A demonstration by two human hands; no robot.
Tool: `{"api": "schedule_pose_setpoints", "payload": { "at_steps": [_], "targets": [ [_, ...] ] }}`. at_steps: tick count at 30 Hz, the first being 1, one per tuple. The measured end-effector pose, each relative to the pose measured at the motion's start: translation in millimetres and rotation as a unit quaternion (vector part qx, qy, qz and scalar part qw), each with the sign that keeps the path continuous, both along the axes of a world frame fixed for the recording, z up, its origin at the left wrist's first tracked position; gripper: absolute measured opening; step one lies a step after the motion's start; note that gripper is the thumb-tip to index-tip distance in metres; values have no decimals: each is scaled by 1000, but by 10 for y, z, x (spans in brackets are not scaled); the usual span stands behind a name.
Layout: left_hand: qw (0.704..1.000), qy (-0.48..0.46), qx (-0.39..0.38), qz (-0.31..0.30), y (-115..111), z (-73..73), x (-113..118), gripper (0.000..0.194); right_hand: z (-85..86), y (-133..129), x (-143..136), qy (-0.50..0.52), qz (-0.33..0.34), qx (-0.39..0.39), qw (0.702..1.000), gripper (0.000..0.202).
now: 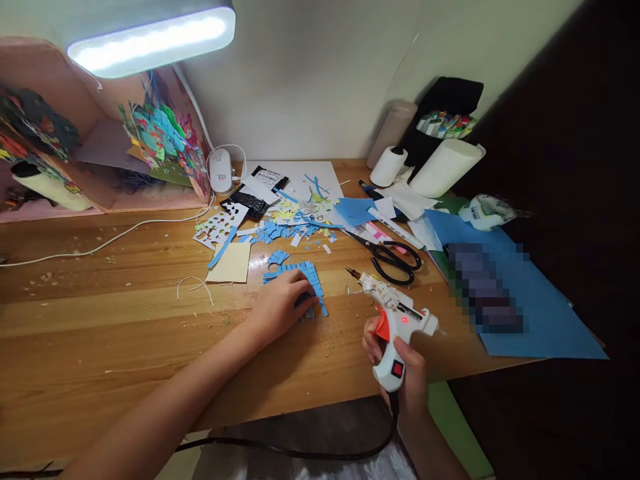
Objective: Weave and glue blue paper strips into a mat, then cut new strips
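Note:
My right hand [407, 373] grips a white hot glue gun [400, 320] by its handle, fingers round the orange trigger. A red light glows on its body, and its nozzle points up and left, apart from the paper. My left hand [285, 300] is on a blue paper piece [315, 277] made of small strips or tiles, lying on the table. Its fingers are curled in at the paper's edge, and the fingertips are partly hidden. A smaller blue paper piece [278, 257] lies just beyond it.
Black-handled scissors [395, 261] lie beyond the glue gun. Paper scraps [300, 220] are heaped behind my left hand, beside a cream square card [229, 263]. Blue sheets [540, 300] lie at right, paper rolls [445, 167] behind. A lit lamp [155, 40] hangs above; a cable [280, 452] trails in front.

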State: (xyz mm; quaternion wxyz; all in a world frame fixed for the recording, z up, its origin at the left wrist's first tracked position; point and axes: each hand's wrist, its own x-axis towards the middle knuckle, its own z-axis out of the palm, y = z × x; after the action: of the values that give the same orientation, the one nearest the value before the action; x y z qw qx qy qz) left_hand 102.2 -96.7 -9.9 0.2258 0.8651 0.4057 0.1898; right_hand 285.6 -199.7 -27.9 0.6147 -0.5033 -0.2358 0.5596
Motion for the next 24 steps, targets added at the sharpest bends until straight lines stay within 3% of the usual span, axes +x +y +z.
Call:
{"api": "schedule_pose_setpoints", "payload": {
  "at_steps": [4,9,11,14,18,21,24],
  "targets": [
    [997,18,-31,-74,36,195,-82,27,24,-13,6,20,-10,17,1000,28],
    [986,52,17,-158,406,451,-53,19,-41,-2,34,38,-3,42,998,30],
    [969,109,44,-218,572,497,29,37,-91,12,63,46,3,45,998,31],
    [945,195,63,-254,720,513,154,34,-146,46,120,47,35,60,996,38],
    [935,251,52,-244,771,566,151,15,-129,72,158,38,68,57,995,45],
    [958,192,0,-214,779,718,-29,5,-72,45,129,52,55,52,996,41],
    [996,55,-28,-68,724,871,-249,13,-15,10,77,72,31,63,995,36]
  ]
}}
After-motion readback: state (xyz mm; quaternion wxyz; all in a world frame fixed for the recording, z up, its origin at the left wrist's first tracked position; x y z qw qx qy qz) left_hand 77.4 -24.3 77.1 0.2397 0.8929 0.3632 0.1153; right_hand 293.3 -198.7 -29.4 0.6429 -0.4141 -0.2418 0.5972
